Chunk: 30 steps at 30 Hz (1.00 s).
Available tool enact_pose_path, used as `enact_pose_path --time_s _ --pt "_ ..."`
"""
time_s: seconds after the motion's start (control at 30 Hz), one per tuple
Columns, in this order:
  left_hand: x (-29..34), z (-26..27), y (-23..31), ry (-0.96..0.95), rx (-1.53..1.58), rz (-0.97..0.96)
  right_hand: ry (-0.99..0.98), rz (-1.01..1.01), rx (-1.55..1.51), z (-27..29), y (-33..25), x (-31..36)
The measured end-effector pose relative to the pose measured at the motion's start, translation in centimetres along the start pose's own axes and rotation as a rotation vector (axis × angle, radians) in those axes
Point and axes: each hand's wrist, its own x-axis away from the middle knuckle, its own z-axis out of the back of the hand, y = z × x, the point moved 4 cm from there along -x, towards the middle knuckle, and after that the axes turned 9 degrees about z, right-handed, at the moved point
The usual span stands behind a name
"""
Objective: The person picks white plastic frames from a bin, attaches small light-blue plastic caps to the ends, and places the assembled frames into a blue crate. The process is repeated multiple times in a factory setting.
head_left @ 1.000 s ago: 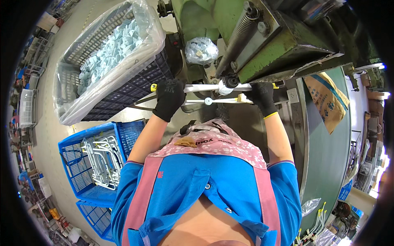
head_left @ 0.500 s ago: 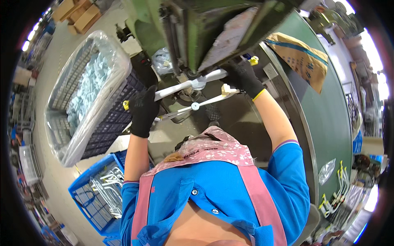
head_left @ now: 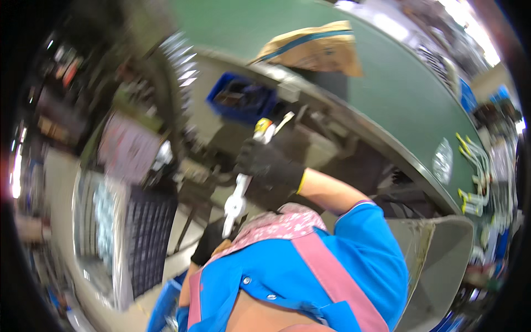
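My right hand (head_left: 268,166), in a black glove with a yellow cuff edge, is closed around a white jointed bar frame (head_left: 235,206). The frame runs steeply down toward my apron, with a round hub along its length. A yellow-and-white end (head_left: 263,128) and a thin white tip stick out above that hand. Beside the frame's lower end is my black-gloved left hand (head_left: 210,240), low at the apron's left edge. Its fingers are smeared and partly hidden, so its grip is unclear.
A green table (head_left: 392,110) curves along the right, bearing a brown paper sack (head_left: 315,50) and bent white tubes with yellow ends (head_left: 475,171). A blue bin (head_left: 240,97) sits beyond my right hand. At left stand a dark crate (head_left: 149,238) and blurred machine parts (head_left: 127,146).
My view has swung right, away from the green machine. The frame has come out from under the machine, moved toward my body and turned from spread crosswise to steeply upright.
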Motion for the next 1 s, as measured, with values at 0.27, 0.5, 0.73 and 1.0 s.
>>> enact_pose_path --time_s 0.27,0.5,0.73,1.0 --pt "-8.6 -10.1 1.7 -0.436 -0.122 0.086 0.14 -0.492 -0.104 11.9 -0.9 14.7" --pt "-12.0 -16.2 4.3 -0.77 -0.231 0.092 0.295 -1.505 -0.393 14.2 -9.3 30.8" --pt "-11.8 -16.7 5.8 -1.049 -0.275 -0.108 2.109 -1.307 -1.4 12.7 -16.4 35.9" --pt "-11.2 -18.9 -6.5 -1.079 -0.601 -0.458 1.171 -1.641 -0.559 21.8 -22.5 28.2"
